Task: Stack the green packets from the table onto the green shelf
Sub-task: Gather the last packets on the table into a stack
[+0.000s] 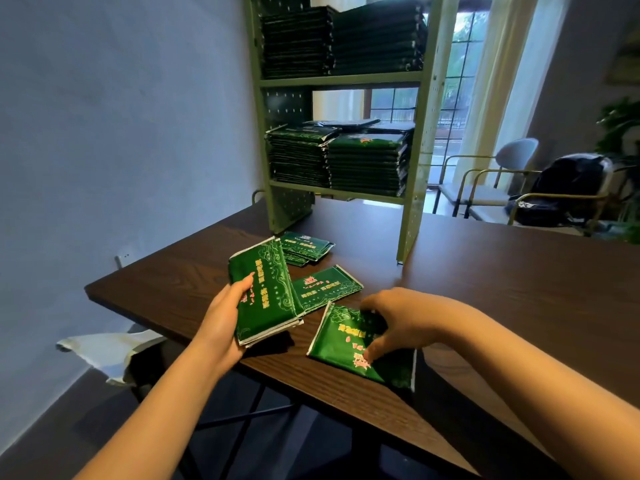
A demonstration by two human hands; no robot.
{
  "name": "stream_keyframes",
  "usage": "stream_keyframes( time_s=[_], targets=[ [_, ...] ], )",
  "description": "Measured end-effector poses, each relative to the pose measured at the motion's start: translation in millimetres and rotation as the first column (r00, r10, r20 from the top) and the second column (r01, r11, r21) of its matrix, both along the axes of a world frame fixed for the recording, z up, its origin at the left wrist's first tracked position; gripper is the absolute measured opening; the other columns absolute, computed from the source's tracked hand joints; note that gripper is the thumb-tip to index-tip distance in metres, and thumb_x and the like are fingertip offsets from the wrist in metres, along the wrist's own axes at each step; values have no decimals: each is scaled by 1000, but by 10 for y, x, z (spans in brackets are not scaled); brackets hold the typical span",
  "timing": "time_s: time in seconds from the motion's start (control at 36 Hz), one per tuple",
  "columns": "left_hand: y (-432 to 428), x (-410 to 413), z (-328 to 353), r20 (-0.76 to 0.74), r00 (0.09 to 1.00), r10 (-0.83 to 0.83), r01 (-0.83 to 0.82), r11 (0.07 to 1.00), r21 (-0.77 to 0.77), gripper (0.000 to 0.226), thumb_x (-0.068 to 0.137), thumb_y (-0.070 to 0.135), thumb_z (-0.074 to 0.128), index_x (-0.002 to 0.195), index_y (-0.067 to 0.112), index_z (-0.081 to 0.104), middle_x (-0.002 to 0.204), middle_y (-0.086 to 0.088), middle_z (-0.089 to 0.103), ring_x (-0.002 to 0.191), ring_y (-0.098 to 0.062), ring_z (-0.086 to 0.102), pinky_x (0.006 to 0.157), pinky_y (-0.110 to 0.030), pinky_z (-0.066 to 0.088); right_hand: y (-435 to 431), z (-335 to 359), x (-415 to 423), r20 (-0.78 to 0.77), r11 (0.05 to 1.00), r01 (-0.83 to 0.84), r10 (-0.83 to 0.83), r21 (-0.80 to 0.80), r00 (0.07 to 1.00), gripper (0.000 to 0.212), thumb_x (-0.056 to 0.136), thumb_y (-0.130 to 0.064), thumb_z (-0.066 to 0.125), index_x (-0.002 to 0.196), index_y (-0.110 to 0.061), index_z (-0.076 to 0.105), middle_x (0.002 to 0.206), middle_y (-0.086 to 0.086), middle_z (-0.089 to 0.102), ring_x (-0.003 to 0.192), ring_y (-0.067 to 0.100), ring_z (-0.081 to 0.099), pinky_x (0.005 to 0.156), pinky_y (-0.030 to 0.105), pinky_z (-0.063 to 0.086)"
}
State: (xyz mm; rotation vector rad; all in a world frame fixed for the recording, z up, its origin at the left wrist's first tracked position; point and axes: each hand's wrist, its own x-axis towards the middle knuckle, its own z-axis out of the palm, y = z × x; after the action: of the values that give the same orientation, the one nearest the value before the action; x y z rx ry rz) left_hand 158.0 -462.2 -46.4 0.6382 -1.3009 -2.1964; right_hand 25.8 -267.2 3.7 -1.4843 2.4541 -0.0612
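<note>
My left hand (pixel 227 315) holds a small bundle of green packets (pixel 270 289) tilted up over the table's left corner. Fingers of my right hand (pixel 398 320) pinch a single green packet (pixel 341 344) lying near the table's front edge. One more packet (pixel 327 287) lies flat between the two hands, and a small pile of packets (pixel 306 247) sits further back by the foot of the green shelf (pixel 420 161). The shelf stands on the table with tall stacks of packets on its lower level (pixel 363 164) and upper level (pixel 339 39).
The dark wooden table (pixel 502 289) stretches to the right. A white bag (pixel 104 351) hangs off a seat at the left below the table edge. Chairs with a black bag (pixel 561 188) stand behind at the right, near a window.
</note>
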Motion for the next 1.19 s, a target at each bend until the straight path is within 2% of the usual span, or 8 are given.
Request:
stream_keyframes(
  time_s=[0.22,0.33,0.47,0.64,0.81,0.97,1.06,1.19],
  targets=[
    [-34,25,-24,-55,997,-52,56,995,80,32,99,26,48,120,6,63,90,-13,74,70,-23,73,54,-35,60,-43,176,-89,143,926,164,-122,-341,982,6,86,-17,65,90,-13,61,90,4,63,84,16,61,72,26,52],
    [-52,20,-33,-65,996,-61,68,993,99,29,99,26,48,115,8,65,88,-12,74,68,-23,73,53,-35,59,-129,139,-191,354,783,385,-226,-488,907,45,86,-9,63,126,-17,43,108,12,62,91,23,63,75,32,56],
    [-59,39,-39,-86,993,-79,88,990,109,28,99,27,47,108,10,67,87,-11,75,67,-22,73,52,-33,59,-276,31,-195,628,560,580,-131,-591,767,95,83,2,65,149,-34,7,87,10,59,77,23,63,61,27,57],
    [-72,55,-42,-104,990,-97,110,987,121,28,99,27,48,110,9,67,91,-12,75,71,-23,73,55,-34,60,-589,-166,-285,652,364,690,-242,-626,719,61,75,-1,70,128,-20,46,101,5,56,100,28,60,88,48,53],
    [-76,56,-37,-115,988,-106,122,983,138,30,98,27,48,114,9,67,92,-12,75,72,-23,73,55,-34,60,-825,-359,-352,738,206,797,-301,-568,604,33,75,-10,73,106,-14,61,102,9,68,91,25,65,86,41,53],
    [-87,50,-36,-120,987,-112,130,980,153,32,98,27,49,119,8,65,95,-12,75,74,-23,73,57,-34,60,-876,-452,-272,441,426,701,-560,-572,701,18,80,-33,67,88,-19,59,88,2,63,93,27,60,74,32,42],
    [-96,45,-51,-112,987,-114,131,979,156,35,97,27,50,122,8,64,100,-14,74,77,-24,73,60,-36,61,-868,-483,-280,167,619,643,-650,-451,742,37,80,-52,63,97,-19,64,104,7,63,108,32,52,85,37,42],
    [-104,37,-61,-109,988,-112,129,979,161,36,97,28,51,124,8,63,104,-15,73,80,-25,73,63,-37,61,-859,-435,-278,51,723,603,-625,-338,779,49,80,-61,60,94,-15,55,111,11,62,105,33,56,82,36,44]
  ],
)
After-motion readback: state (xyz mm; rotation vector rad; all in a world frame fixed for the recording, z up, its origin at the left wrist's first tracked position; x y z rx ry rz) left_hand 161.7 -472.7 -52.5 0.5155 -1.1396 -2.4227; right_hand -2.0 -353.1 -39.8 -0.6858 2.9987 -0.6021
